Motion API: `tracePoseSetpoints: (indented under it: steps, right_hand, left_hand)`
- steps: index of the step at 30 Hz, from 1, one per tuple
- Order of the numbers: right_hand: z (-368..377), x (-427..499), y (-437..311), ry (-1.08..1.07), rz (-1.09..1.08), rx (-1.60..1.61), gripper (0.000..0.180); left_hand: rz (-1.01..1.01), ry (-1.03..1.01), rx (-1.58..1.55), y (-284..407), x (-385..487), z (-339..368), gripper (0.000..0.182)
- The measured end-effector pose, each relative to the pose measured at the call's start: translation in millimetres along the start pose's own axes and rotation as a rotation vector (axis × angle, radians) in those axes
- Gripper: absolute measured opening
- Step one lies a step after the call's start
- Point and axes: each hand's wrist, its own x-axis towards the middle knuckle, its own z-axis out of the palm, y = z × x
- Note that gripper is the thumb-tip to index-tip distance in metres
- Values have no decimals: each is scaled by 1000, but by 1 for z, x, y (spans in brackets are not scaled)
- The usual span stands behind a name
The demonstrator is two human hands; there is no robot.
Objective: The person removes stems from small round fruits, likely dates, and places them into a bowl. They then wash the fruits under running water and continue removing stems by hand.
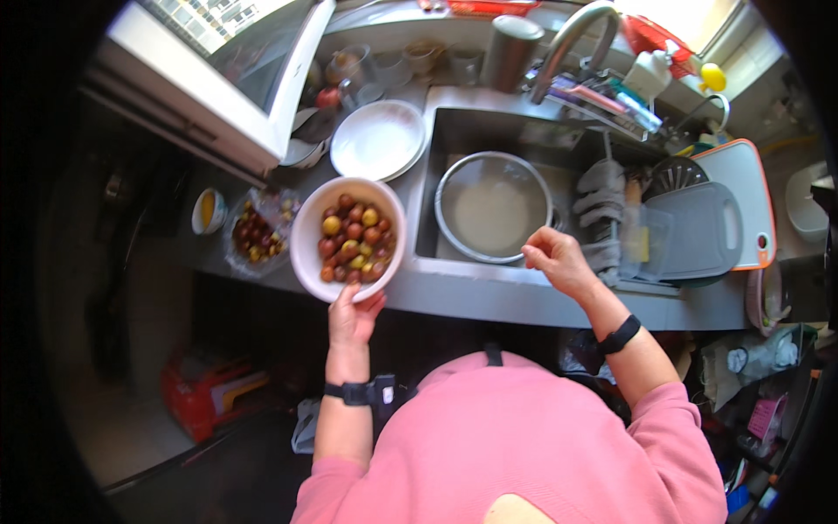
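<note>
My left hand (353, 318) grips the near rim of a pale pink bowl (303, 242), its fingers underneath and thumb at the edge. Reddish-brown and yellow-green fruits, which look like fresh jujubes (354, 230), fill the bowl's middle. The bowl is over the counter edge, left of the sink. My right hand (556, 259) hovers at the near right rim of a round metal pot (452, 229), fingers curled together and nothing visible in them. Whether it touches the rim is unclear. Cloudy liquid (494, 213) lies in the pot, which stands inside the steel sink (429, 239).
Left of the bowl are a plastic bag of similar fruits (255, 236) and a small cup (208, 213). White plates (378, 139) stand behind it, near an open window sash (216, 85). A faucet (556, 46) arches over the sink; cutting boards (694, 229) and grey cloths (599, 190) are at right.
</note>
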Motion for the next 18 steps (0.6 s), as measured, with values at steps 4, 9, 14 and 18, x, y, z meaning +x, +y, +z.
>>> tracePoseSetpoints:
  steps: [4,9,14,18]
  right_hand:
    - [-46,17,10,133,-13,29,10]
    - [-109,64,22,413,-66,43,11]
    - [-164,140,43,559,-163,32,56]
    - [-170,172,52,512,-186,42,65]
  left_hand:
    - [88,37,96,-2,-17,8,36]
    - [88,-50,137,-8,-52,43,34]
    - [18,-180,266,-22,-50,91,30]
    - [-29,-224,350,-37,-37,144,35]
